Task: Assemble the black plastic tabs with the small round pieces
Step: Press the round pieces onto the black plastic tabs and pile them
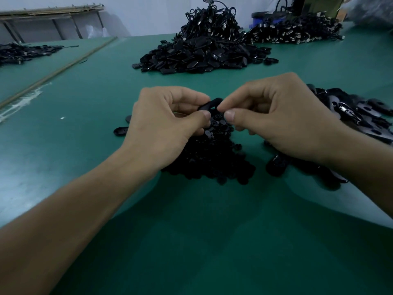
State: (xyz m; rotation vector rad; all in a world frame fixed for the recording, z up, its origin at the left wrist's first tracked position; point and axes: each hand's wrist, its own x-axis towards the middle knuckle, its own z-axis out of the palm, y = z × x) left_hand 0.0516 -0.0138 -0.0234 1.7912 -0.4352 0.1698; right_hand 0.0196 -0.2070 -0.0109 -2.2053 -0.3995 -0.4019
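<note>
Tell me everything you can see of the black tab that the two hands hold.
The black tab looks like matte plastic; only its rounded end shows, and fingers hide the rest. It is held tilted above the heap of small round pieces. The left hand pinches one side and the right hand pinches the other end. Whether a round piece is fitted cannot be seen.

I work at a green table (85, 128). A narrow strip (63, 67) crosses its left part diagonally. Two heaps of black cables (212, 20) (297, 33) lie at the far edge, with a blue container (265, 19) behind them. A metal rack (51, 18) stands far left.
</note>
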